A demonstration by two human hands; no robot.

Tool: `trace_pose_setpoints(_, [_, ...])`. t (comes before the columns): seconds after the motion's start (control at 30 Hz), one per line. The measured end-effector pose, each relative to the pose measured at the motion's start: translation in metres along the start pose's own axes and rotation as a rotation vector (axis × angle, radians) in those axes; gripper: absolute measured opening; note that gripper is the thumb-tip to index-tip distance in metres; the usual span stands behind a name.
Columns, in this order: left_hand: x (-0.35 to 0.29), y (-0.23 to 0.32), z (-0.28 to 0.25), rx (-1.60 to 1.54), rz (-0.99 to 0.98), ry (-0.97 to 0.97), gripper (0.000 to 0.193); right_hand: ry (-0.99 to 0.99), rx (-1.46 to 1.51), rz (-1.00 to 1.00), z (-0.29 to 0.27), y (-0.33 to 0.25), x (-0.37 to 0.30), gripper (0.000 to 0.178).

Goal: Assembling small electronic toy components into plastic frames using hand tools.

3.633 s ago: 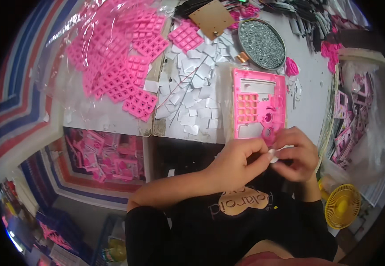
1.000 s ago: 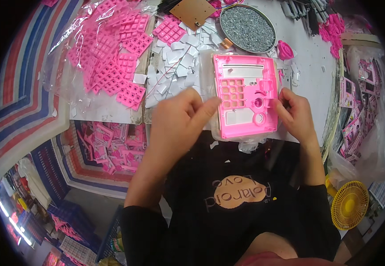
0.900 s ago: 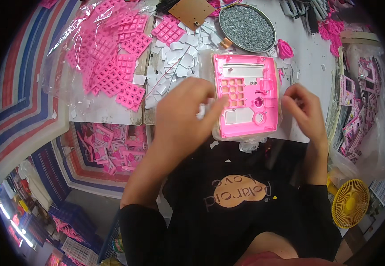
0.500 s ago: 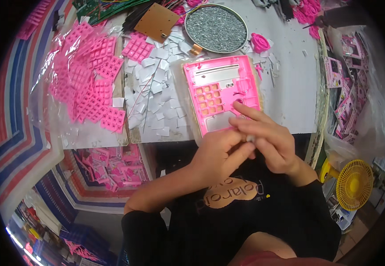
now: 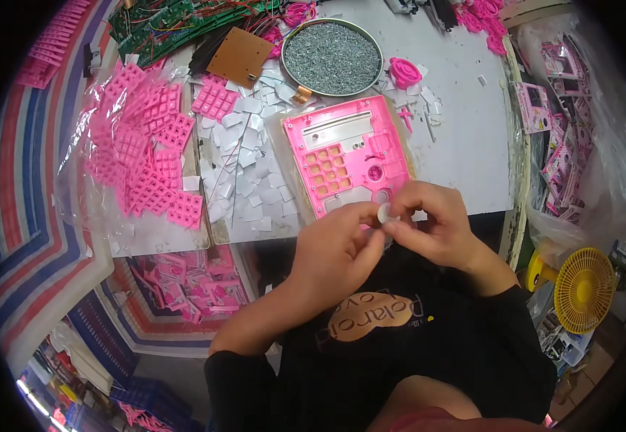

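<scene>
In front of me, my left hand (image 5: 338, 241) and my right hand (image 5: 431, 222) meet, fingers pinched around a small whitish disc (image 5: 384, 213). Fingertips of both hands touch its edge; part of it is hidden by them. Just beyond, an open pink plastic housing (image 5: 395, 155) lies inside-up on a padded mat, tilted a little. It has a grid of square key openings (image 5: 327, 171), a silver strip (image 5: 341, 128) near its far end and round rings near my right hand. My hands cover its near right corner.
A round tin of screws (image 5: 333, 57) stands behind the housing. Left are scattered white paper squares (image 5: 251, 180), pink keypads (image 5: 154, 158) and a brown board (image 5: 239, 56); green circuit boards (image 5: 176, 25) lie farther back. A pink coil (image 5: 404, 73) and a yellow fan (image 5: 583, 291) are on the right.
My right hand's outstretched fingers have curled into a pinch at the disc, which now shows clearly between both hands. The whole view has shifted slightly.
</scene>
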State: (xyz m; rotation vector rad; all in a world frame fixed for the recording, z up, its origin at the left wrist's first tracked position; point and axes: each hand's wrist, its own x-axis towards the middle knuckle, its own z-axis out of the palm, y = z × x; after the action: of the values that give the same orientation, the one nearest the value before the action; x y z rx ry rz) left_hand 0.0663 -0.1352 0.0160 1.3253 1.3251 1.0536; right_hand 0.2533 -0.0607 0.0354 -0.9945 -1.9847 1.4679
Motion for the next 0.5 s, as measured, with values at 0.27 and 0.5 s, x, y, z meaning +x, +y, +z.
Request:
trace_pose_setpoints(0.27, [0.002,-0.005,-0.01,-0.339,-0.292,-0.232,0.009,-0.053,-0.119,-0.094,-0.005,-0.002,0.0,0.016])
trace_pose_setpoints(0.5, [0.022,-0.015,-0.012,0.627,0.349,-0.011,0.024,0.133,-0.551,-0.18,-0.018,0.017,0.016,0.015])
